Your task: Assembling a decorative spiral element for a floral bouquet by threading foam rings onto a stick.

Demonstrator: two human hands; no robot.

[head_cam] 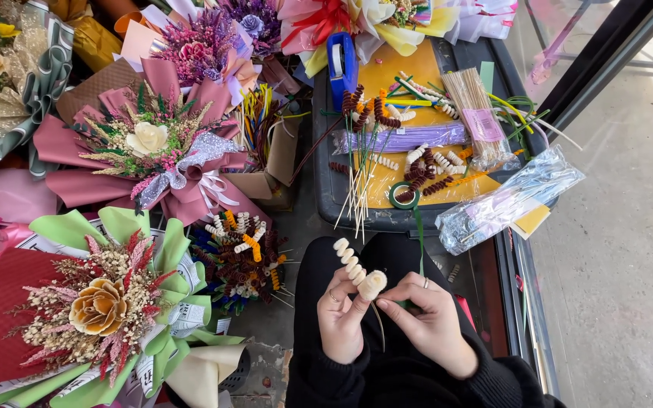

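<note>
A cream, ridged spiral of fuzzy wire on a thin stick (357,270) sits low in the centre over the lap, both hands on it. Left hand (339,317) has its fingers pinched on the lower coils; right hand (428,321) has fingertips closed at the stem. Green floral tape roll (403,196) rests on the dark plastic tray (325,181) beyond; the pink paper-wrapped bouquet (149,147) lies left.
</note>
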